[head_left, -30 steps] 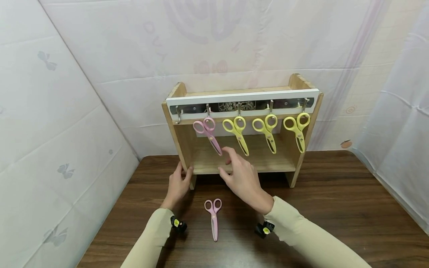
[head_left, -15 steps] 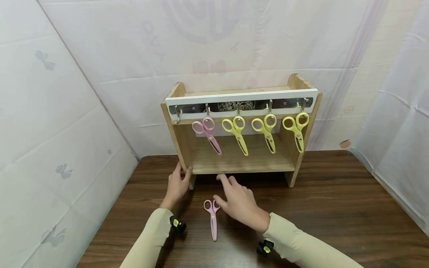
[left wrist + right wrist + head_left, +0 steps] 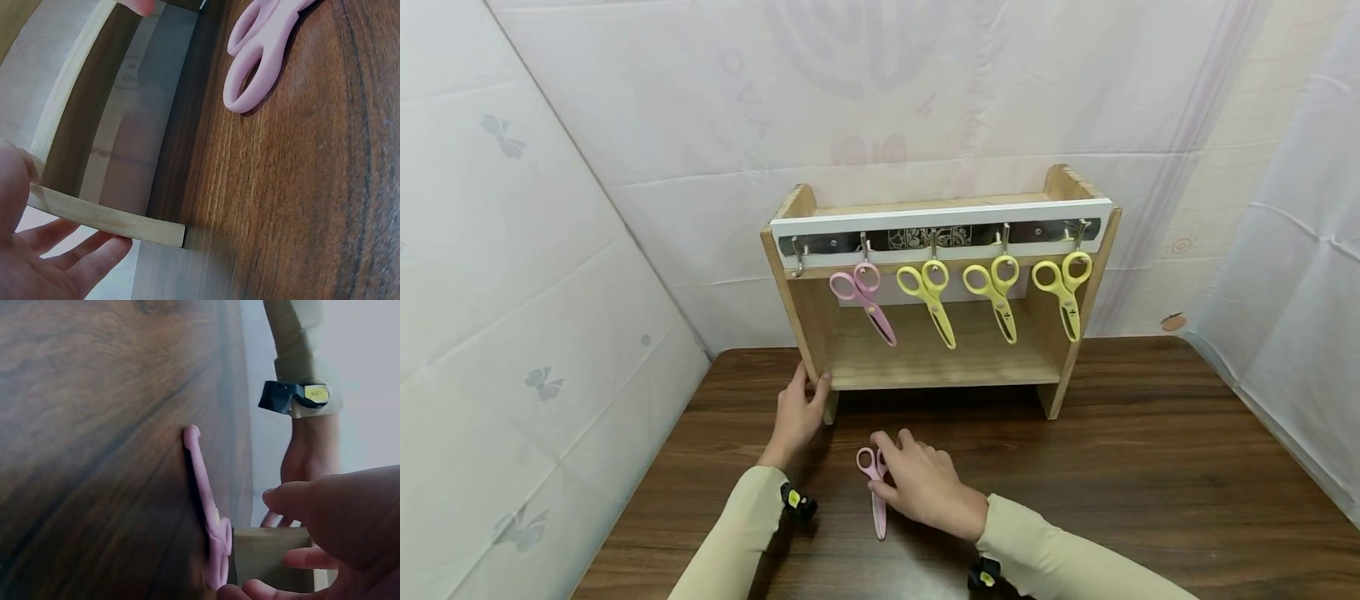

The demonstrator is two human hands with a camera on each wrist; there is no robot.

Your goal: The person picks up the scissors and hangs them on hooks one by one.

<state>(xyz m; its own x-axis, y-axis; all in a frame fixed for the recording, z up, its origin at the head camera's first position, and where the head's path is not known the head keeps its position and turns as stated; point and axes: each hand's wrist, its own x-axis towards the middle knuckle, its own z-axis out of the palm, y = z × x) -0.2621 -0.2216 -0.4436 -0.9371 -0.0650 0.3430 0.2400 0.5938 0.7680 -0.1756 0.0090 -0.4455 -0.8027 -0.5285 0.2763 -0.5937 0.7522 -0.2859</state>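
Pink scissors [image 3: 878, 518] lie on the table with their finger loops toward the shelf. Over those loops hovers my right hand [image 3: 925, 487], fingers spread and loosely bent. In the right wrist view its fingertips are close to the scissors [image 3: 201, 475] but not closed around them. My left hand [image 3: 795, 417] holds the lower left side panel of the wooden shelf [image 3: 801, 321]. In the left wrist view the thumb is on the near side of the panel [image 3: 106, 215] and the fingers reach round behind it.
Along the shelf's front runs a hook rail [image 3: 940, 237]. A second pair of pink scissors [image 3: 871, 308] hangs there, with three yellow pairs to its right, one being the end scissors [image 3: 1065, 292]. The leftmost hook [image 3: 797, 258] is near the shelf's left side. Patterned cloth [image 3: 700, 208] surrounds the table.
My right hand has come down from beneath the hanging pink scissors to the pair on the table. The left hand stays on the shelf panel.
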